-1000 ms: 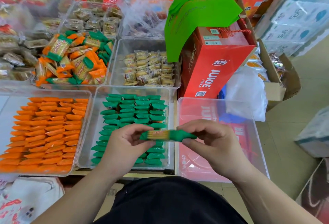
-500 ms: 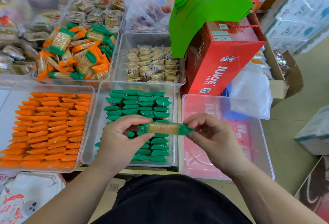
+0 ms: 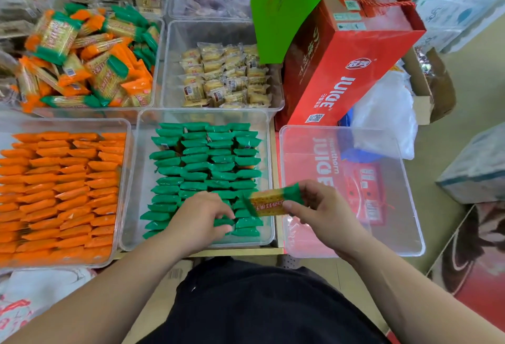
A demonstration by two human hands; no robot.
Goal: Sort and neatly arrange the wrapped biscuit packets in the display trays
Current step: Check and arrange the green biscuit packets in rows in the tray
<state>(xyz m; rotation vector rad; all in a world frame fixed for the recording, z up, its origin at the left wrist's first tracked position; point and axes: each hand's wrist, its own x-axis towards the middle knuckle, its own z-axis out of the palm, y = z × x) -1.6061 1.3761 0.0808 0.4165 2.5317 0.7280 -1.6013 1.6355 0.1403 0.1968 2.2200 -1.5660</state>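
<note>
The right hand [image 3: 325, 208] pinched one green-ended biscuit packet [image 3: 269, 204], which stuck out to its left. The left hand [image 3: 199, 218] rested with bent fingers on the green packets [image 3: 207, 158] in the clear tray [image 3: 142, 169]; whether it gripped one was unclear.

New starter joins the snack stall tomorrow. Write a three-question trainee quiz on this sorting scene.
1. True or false: the right hand holds a green-ended packet.
2. The left hand reaches into a tray of which packets? A orange, B green, C yellow.
3. Which tray on the left has orange and green packets jumbled together: near or far?
Key: 1 true; 2 B; 3 the far tray.
</note>
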